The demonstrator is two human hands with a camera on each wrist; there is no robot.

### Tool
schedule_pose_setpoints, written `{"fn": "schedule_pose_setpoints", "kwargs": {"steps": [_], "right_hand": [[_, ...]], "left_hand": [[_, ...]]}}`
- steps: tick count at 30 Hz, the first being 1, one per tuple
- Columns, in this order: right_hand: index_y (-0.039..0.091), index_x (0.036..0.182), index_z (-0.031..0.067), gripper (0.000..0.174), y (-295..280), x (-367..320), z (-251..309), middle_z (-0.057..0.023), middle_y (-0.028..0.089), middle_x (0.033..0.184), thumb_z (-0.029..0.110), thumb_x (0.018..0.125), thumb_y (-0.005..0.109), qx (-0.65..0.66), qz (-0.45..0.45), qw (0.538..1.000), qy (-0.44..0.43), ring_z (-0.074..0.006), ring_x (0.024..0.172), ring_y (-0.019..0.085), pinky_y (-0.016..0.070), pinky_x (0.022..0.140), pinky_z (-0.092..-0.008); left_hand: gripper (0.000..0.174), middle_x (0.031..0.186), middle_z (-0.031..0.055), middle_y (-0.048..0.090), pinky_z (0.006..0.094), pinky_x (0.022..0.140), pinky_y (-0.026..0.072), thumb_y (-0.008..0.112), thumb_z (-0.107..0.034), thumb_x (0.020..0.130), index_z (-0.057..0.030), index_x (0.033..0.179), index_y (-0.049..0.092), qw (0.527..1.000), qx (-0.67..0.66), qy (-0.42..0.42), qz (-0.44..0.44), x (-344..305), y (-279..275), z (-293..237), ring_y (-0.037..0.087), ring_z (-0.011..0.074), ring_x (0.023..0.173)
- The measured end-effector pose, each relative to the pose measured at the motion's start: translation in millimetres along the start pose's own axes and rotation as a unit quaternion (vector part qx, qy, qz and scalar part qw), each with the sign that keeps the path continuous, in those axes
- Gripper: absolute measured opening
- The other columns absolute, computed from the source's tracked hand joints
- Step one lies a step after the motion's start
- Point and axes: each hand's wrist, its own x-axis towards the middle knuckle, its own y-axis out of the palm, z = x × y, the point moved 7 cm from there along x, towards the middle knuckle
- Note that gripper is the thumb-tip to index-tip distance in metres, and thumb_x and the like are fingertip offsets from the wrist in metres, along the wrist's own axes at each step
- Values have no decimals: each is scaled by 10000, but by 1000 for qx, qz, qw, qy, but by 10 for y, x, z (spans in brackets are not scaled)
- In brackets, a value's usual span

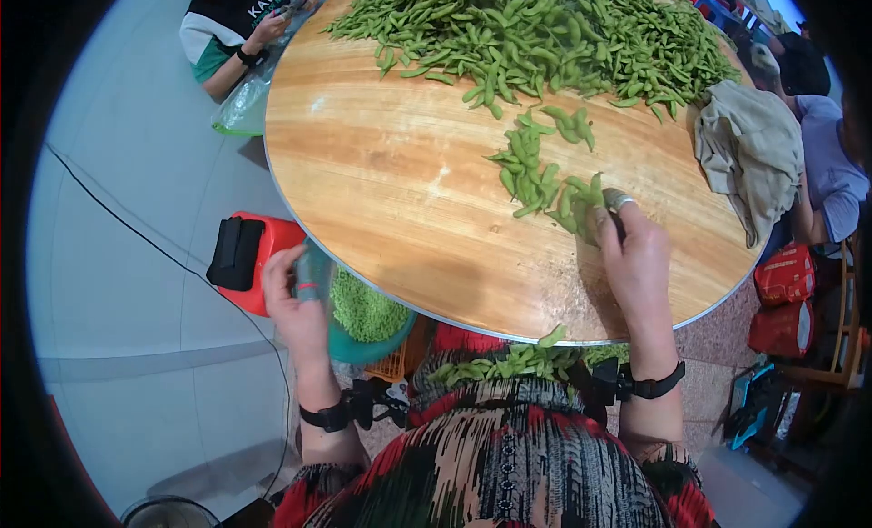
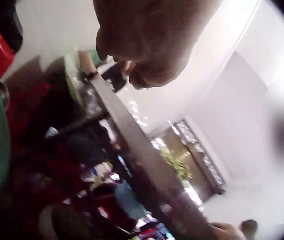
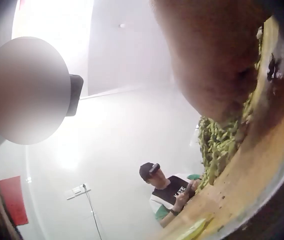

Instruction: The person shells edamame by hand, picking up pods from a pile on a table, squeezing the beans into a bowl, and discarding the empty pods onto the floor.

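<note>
Over the round wooden table (image 1: 363, 183), my right hand (image 1: 636, 264) has its thumb and a wrapped fingertip at a small cluster of green pods (image 1: 577, 201), pinching a pod at its edge. More loose pods (image 1: 525, 164) lie just beyond. My left hand (image 1: 295, 301) is off the table's left edge, beside a green basin (image 1: 363, 348) of shelled beans (image 1: 365, 308). Its thumb wears a grey wrap with a red band, its fingers are loosely bent, and no pod shows in it. Both wrist views show the hands (image 2: 147, 45) (image 3: 222, 65) dark, with fingertips mostly hidden.
A large pod heap (image 1: 545, 37) covers the table's far side. A grey cloth (image 1: 749, 151) hangs at the right edge. Pods (image 1: 518, 360) lie on the lap. A red container (image 1: 272, 246) stands left. One person (image 1: 227, 37) sits far left, another (image 1: 831, 164) right.
</note>
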Motion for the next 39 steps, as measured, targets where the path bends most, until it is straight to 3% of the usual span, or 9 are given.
{"fn": "schedule_pose_setpoints", "kwargs": {"steps": [6,8,11,16,23,29,32,37,39], "right_hand": [[555,899,4,166,53,-190,-15,-21,505,561,167,887,527,376,48,924,55,-112,441,458,357,432,-246],[533,909,22,163,289,-428,109,47,438,565,184,902,511,646,280,685,188,-25,420,346,271,391,-173],[511,888,35,181,266,-555,168,43,417,547,209,921,471,670,302,653,185,-25,397,286,216,368,-172],[490,846,34,231,160,-628,161,31,411,558,215,951,390,604,265,736,151,-36,462,328,246,411,-187],[487,849,20,216,229,-684,101,27,430,611,168,953,370,614,283,720,158,-33,472,328,251,418,-179],[507,900,30,181,176,-715,178,28,445,619,146,951,379,615,278,710,201,-30,465,318,245,412,-177],[523,900,37,149,253,-746,146,26,467,629,113,935,401,632,280,686,227,-27,478,341,262,422,-177],[528,856,26,117,163,-599,27,25,498,641,55,901,424,341,116,933,19,-17,515,394,302,448,-179],[530,853,26,116,207,-583,-33,25,489,623,66,903,433,401,146,901,74,-16,513,391,300,446,-179]], "left_hand": [[323,890,15,568,203,690,411,588,-153,838,14,1113,550,766,-431,-192,436,-419,1307,-1218,532,84,796],[343,877,5,567,198,653,399,610,-203,838,1,1107,552,628,-566,-254,469,-605,1657,-1424,523,77,744],[251,843,-6,564,205,620,387,613,-187,839,-22,1024,574,497,-637,-274,521,-731,1841,-1664,502,71,705],[119,822,-5,576,196,665,423,611,-121,839,-37,918,585,579,-625,-290,435,-707,1877,-1544,527,68,726],[84,753,-24,556,187,567,373,594,-126,835,-48,864,583,760,-495,-209,366,-699,1778,-1544,487,42,649],[91,763,-28,552,192,589,384,569,-121,839,-33,859,579,580,-630,-259,447,-837,1813,-1651,497,51,676],[83,753,-21,551,195,572,387,590,-99,833,-26,868,572,620,-574,-250,473,-801,1788,-1623,499,61,648],[104,727,-11,558,183,557,403,617,-31,806,-21,894,564,753,-454,-134,458,-727,1703,-1606,523,60,615],[125,724,-4,567,181,561,415,622,-11,797,-16,906,561,771,-436,-121,448,-703,1712,-1530,536,62,611]]}}
